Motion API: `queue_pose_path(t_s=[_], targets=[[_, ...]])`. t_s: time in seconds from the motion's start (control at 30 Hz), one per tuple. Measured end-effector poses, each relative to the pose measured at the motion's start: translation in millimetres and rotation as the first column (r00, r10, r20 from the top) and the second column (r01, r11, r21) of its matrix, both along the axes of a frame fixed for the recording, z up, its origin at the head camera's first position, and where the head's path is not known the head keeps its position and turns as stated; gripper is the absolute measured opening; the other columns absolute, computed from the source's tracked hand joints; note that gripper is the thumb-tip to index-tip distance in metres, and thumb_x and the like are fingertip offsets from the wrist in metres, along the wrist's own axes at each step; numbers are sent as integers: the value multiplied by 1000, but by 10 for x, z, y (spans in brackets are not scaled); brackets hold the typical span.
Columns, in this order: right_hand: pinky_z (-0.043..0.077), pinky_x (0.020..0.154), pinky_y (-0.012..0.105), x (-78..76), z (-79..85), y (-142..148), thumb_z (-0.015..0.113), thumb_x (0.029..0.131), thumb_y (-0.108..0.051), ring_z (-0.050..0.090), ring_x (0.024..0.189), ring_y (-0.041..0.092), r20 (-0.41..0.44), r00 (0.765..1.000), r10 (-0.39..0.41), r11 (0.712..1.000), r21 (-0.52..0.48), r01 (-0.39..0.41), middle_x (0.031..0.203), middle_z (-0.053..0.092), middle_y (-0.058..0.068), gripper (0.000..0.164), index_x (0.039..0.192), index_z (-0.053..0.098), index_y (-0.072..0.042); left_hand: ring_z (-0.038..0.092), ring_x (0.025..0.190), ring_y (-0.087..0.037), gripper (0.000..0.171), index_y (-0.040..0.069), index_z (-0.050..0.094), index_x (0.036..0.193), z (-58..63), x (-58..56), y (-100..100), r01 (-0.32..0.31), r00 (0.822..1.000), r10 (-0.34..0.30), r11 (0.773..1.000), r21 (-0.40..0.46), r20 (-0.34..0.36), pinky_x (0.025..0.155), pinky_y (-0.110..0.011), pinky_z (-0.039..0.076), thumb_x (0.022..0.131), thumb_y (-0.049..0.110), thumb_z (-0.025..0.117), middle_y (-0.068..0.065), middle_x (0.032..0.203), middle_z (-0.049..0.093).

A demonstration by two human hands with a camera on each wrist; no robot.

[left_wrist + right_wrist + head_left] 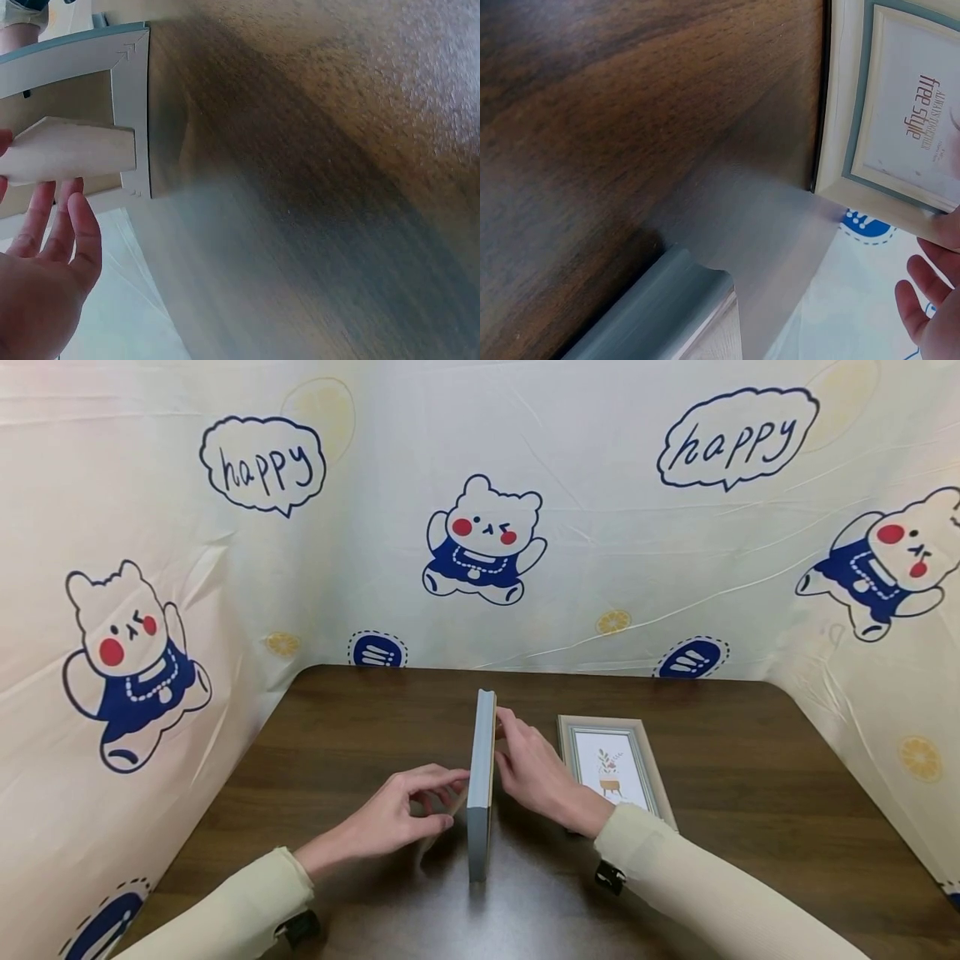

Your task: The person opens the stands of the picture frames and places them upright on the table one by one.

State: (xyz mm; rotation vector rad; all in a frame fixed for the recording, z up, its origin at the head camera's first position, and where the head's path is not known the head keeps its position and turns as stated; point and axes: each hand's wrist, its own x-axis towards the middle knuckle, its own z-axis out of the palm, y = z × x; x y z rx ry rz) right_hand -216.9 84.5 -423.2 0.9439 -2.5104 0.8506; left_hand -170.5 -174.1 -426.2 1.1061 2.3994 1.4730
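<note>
A picture frame (pixel 481 760) with a grey-blue edge stands upright on the table, edge-on in the head view. My left hand (pixel 408 810) is at its back. In the left wrist view that hand holds the pale, flat stand (pixel 82 154) hinged to the backing, its lower fingers loosely bent. My right hand (pixel 538 770) grips the frame near its far edge, from the front. The right wrist view shows the frame's beige and teal front (pixel 844 150) with lettering, and my bent right fingers (pixel 913 307) beside the edge.
A second beige picture frame (pixel 656 768) with a plant print lies face up on the table to the right, partly behind my right forearm. The brown wooden table (pixel 360 727) meets a printed cloth (pixel 480 427) at its back and sides.
</note>
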Motion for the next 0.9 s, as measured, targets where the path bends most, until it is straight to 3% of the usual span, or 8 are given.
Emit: queue_pose_path(t_s=[0.53, 0.9], targets=[[55, 92, 50, -5, 12, 2, 72, 94, 4, 69, 95, 26, 7, 1000, 9, 1000, 5, -9, 114, 70, 15, 63, 148, 39, -3, 61, 106, -21, 55, 10, 59, 150, 23, 5, -23, 4, 1000, -3, 1000, -25, 21, 87, -33, 56, 96, 4, 70, -4, 128, 64], [55, 92, 49, 0, 29, 2, 72, 94, 4, 69, 97, 26, -3, 1000, 11, 1000, 6, -11, 114, 70, 15, 65, 149, 39, -4, 61, 106, -23, 52, 7, 58, 150, 20, -5, -24, 13, 1000, -13, 1000, -23, 15, 89, -34, 56, 99, 6, 68, -7, 129, 64]])
